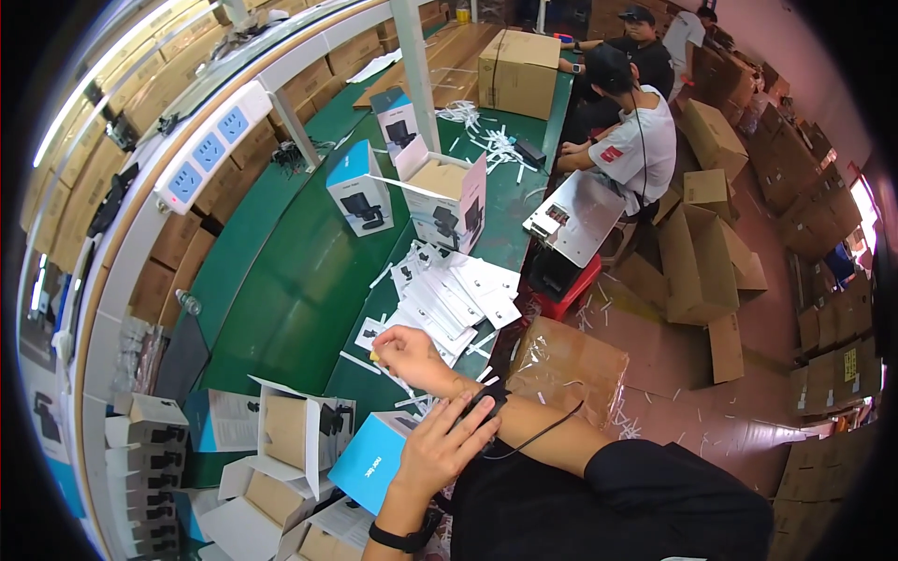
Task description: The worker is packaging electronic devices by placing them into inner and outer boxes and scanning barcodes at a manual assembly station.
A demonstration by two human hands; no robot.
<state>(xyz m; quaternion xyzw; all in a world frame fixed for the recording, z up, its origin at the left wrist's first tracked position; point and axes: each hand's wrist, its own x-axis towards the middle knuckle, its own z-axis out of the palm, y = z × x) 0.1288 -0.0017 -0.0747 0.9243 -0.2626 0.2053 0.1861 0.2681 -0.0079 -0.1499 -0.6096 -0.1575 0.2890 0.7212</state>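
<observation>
My right hand [412, 357] is closed above the work table, its fingers curled round a small yellowish thing that I cannot make out. My left hand [441, 444] lies across my right wrist, fingers stretched and apart, touching a black wrist device [488, 404] with a thin cable. Just beyond the right hand, a loose pile of white printed leaflets [440, 304] covers the table edge. A blue and white product box [369, 460] stands beside my left hand, partly hidden by it.
Open white boxes with cardboard inserts [285, 430] stand at the lower left. Farther off are an open box [441, 201], a closed box [360, 192] and a carton [519, 75] on the green table [281, 290]. Co-workers sit at the far right. Cartons and paper strips litter the floor.
</observation>
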